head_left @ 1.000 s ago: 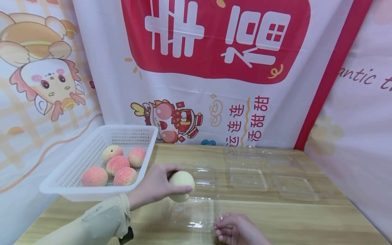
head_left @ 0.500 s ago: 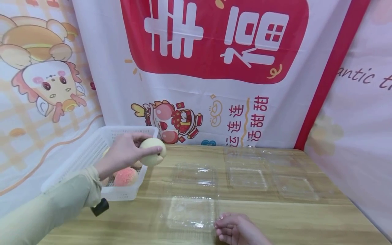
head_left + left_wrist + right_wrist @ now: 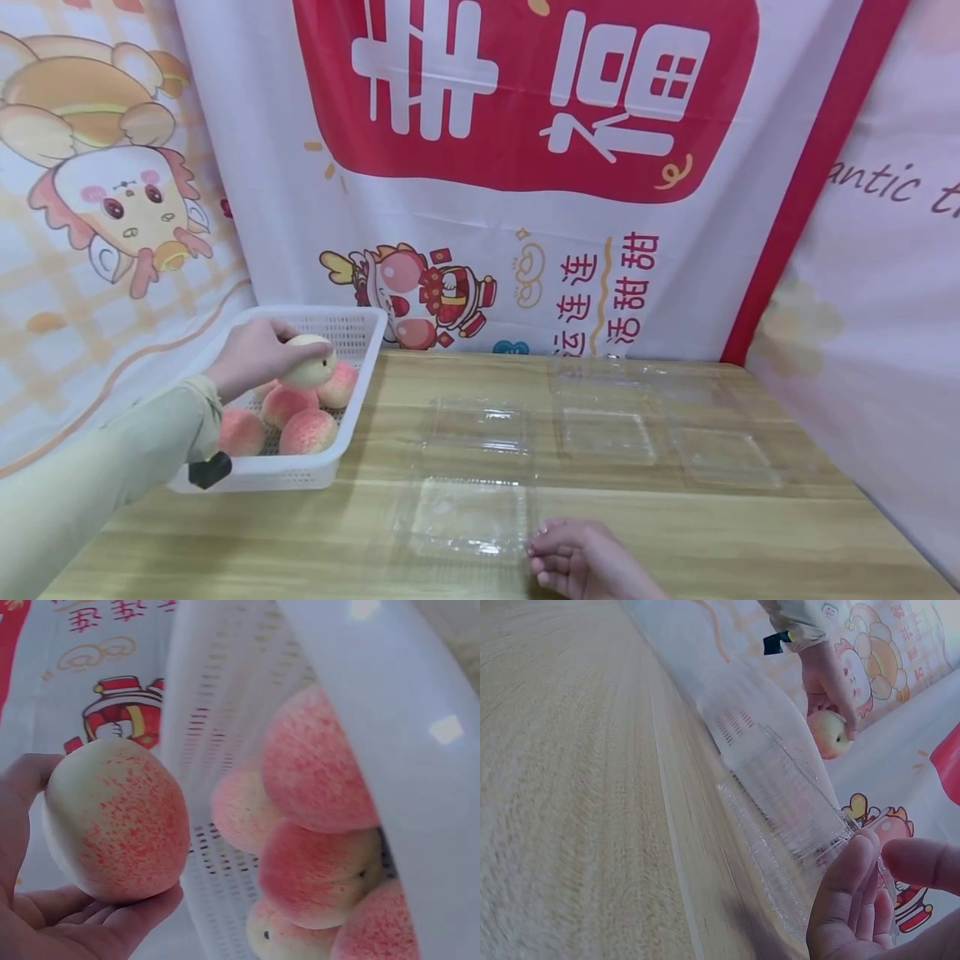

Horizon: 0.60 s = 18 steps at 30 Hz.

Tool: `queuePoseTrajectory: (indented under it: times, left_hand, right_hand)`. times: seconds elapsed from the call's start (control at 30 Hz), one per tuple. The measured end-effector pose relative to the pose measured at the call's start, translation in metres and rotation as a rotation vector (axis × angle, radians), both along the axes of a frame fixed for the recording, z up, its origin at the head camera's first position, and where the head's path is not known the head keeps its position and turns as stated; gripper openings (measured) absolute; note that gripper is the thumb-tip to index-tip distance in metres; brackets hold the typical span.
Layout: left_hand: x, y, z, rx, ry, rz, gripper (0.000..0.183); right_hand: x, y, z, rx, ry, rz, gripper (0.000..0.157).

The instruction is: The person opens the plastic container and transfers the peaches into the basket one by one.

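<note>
My left hand [image 3: 255,354] grips a pale peach [image 3: 309,362] with a small dark spot, held over the white plastic basket [image 3: 300,477]. In the left wrist view, the held peach [image 3: 124,825] shows red speckles, with thumb and fingers around its sides. Several pink peaches [image 3: 309,431] lie inside the basket. In front of me an opened clear plastic box [image 3: 468,517] lies flat on the table. At its right edge, my right hand [image 3: 585,558] pinches the thin rim; the right wrist view shows these fingers [image 3: 844,889] at the plastic.
Two more opened clear boxes lie at the back right of the wooden table [image 3: 675,542], one box [image 3: 607,437] left of the other [image 3: 723,458]. A printed cloth [image 3: 480,217] hangs behind the table, with more cloth at both sides.
My left hand has carried the peach left and back, from above the near plastic box to over the basket. The right hand has stayed at the box's edge.
</note>
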<state>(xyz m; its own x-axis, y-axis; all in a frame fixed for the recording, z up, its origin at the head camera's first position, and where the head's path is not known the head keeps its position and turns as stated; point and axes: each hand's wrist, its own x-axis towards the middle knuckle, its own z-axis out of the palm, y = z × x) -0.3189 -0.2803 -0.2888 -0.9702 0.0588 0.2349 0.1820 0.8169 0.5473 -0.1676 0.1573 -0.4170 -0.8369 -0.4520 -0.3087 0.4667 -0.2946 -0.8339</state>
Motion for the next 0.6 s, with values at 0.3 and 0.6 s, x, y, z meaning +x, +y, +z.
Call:
queuePoseTrajectory:
  times: [0.3,0.6]
  left_hand:
    - [-0.012,0.004,-0.019,-0.061,-0.109,-0.066,0.05]
    - [-0.011,0.014,-0.026,-0.072,-0.139,-0.094,0.043]
  right_hand:
    - [0.001,0.001,0.001,-0.008,0.003,0.008,0.006]
    - [0.0,0.0,0.001,-0.012,0.011,0.023,0.008]
